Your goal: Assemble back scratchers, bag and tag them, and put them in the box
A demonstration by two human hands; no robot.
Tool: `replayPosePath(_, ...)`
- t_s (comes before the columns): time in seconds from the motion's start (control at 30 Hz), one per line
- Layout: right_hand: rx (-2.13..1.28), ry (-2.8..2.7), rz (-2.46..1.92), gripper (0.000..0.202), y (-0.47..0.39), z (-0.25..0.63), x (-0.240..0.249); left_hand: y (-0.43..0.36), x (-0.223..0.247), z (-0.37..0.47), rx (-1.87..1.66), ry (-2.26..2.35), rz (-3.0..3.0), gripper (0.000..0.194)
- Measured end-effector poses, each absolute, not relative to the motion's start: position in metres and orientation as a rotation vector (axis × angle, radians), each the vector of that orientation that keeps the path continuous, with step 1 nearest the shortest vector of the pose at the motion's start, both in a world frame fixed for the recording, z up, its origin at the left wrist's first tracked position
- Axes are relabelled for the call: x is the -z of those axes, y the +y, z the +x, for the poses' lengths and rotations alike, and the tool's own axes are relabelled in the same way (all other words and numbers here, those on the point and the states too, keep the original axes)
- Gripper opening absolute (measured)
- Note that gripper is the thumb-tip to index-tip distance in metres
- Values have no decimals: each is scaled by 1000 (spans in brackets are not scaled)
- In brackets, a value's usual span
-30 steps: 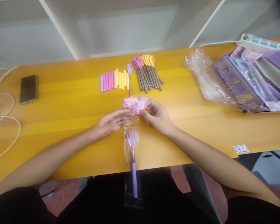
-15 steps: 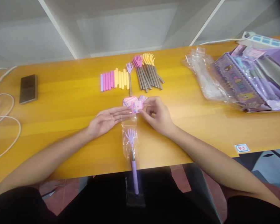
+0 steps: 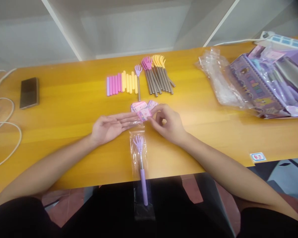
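My right hand pinches a small pink printed card between thumb and forefinger. My left hand lies palm up with its fingers stretched out, the tips at the card's left edge and by the mouth of a clear plastic bag. Inside the bag is a purple hand-shaped back scratcher, its handle hanging past the table edge. More pink cards lie just behind the held one. Beyond them rests a loose purple scratcher head on a metal rod.
Coloured handle tubes lie in a row beside magenta scratcher rods and yellow ones. At right stand clear bags and a purple display box. A phone and white cables lie at left.
The pink card has turned and tilted in my right hand's pinch. My left hand has shifted slightly left, its palm turned more upward. The bagged scratcher stays in place.
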State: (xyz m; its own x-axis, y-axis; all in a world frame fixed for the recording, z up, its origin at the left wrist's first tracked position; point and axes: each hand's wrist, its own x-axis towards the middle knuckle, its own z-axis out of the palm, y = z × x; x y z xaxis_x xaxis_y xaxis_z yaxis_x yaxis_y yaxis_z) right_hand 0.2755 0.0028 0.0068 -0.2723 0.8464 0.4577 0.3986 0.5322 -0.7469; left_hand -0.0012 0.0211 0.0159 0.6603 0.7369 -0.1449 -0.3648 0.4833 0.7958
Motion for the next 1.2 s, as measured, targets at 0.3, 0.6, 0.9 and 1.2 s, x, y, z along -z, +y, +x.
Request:
replayPosePath(0.3,-526,-1934,-902,11,6,276,-5,21,-10,-2,-693,489,780,77)
replayPosePath(0.6,-480,-1998,-837,17,5,276,-8,20,-11,0,-671,478,808,73)
replayPosePath(0.9,-477,-2055,-760,32,7,276,-2,21,-10,-1,-623,438,823,74)
replayPosePath(1.2,-475,-2104,-750,28,6,277,0,20,-11,-2,-611,412,829,69)
